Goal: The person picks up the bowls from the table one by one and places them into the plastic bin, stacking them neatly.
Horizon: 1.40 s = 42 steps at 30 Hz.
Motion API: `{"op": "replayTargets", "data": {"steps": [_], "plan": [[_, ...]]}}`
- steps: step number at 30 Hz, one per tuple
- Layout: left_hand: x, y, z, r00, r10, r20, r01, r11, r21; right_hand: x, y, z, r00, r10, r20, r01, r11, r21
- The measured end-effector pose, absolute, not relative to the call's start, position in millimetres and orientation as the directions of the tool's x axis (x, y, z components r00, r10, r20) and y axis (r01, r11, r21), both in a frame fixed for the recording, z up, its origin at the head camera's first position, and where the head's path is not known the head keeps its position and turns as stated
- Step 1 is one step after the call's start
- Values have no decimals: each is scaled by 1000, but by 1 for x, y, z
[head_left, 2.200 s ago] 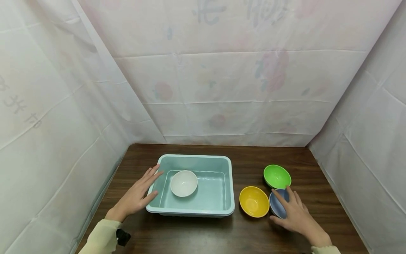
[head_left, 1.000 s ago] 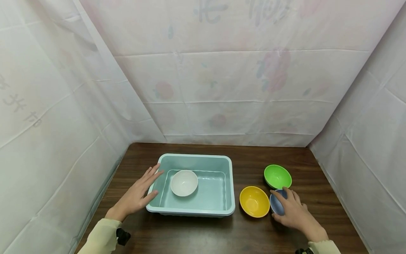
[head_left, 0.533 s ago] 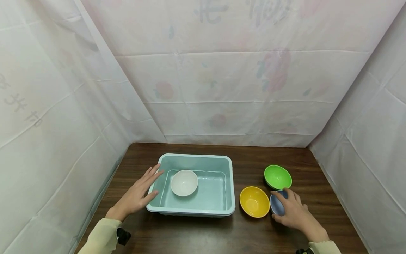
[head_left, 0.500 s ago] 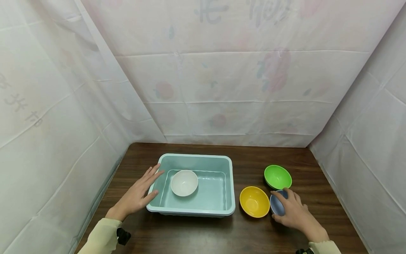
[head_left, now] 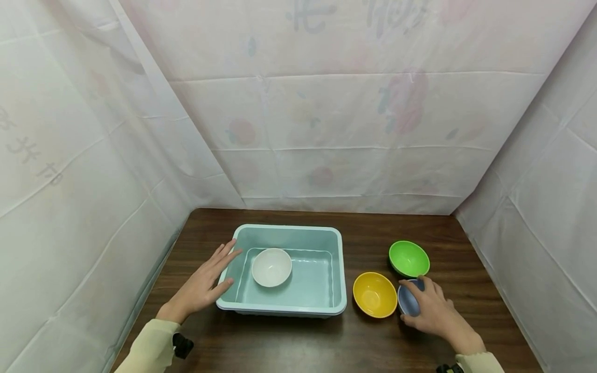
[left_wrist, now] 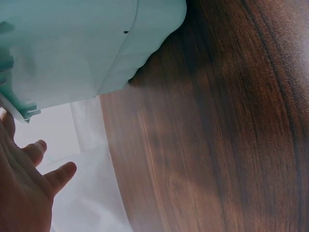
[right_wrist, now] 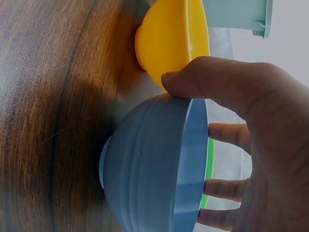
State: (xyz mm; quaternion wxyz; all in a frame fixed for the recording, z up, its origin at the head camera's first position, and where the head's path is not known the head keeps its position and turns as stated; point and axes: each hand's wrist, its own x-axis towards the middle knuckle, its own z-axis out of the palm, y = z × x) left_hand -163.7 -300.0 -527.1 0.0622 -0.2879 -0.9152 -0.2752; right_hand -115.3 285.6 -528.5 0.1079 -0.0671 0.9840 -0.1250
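In the head view, my right hand (head_left: 437,312) spans a blue bowl (head_left: 408,301) at the right of the table. Seen from the right wrist, the thumb (right_wrist: 186,83) lies against the outside of the ridged blue bowl near its rim, while the fingers (right_wrist: 227,189) reach the far rim. The bowl stands upright on its foot. My left hand (head_left: 201,284), fingers straight and spread, rests at the left rim of a pale teal basin (head_left: 284,311). Inside the basin sits a white bowl (head_left: 272,268).
A yellow bowl (head_left: 374,295) stands between the basin and the blue bowl. Just behind the blue one is a green bowl (head_left: 409,259). White cloth (head_left: 354,134) hangs around the back and sides of the dark wooden table (head_left: 298,344).
Over the last two seconds the right thumb and fingers have drawn in around the blue bowl. In the last half second the hands and bowls have barely moved.
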Motion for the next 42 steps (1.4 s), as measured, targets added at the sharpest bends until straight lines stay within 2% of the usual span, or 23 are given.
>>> {"op": "replayTargets", "data": {"steps": [7,24,42], "plan": [[-164,-300,-528,-827,490,274,560,682,471,-117,287,-519,-962,-166,-217,-107,961,-256],[-164,-299,-529,-815,502,290,578,669,467,-121,283,-498,-970,-217,-105,-191,957,-217],[-164,-299,-528,-817,498,293,576,664,477,-148,260,-476,-950,-306,-53,-292,938,-185]]}}
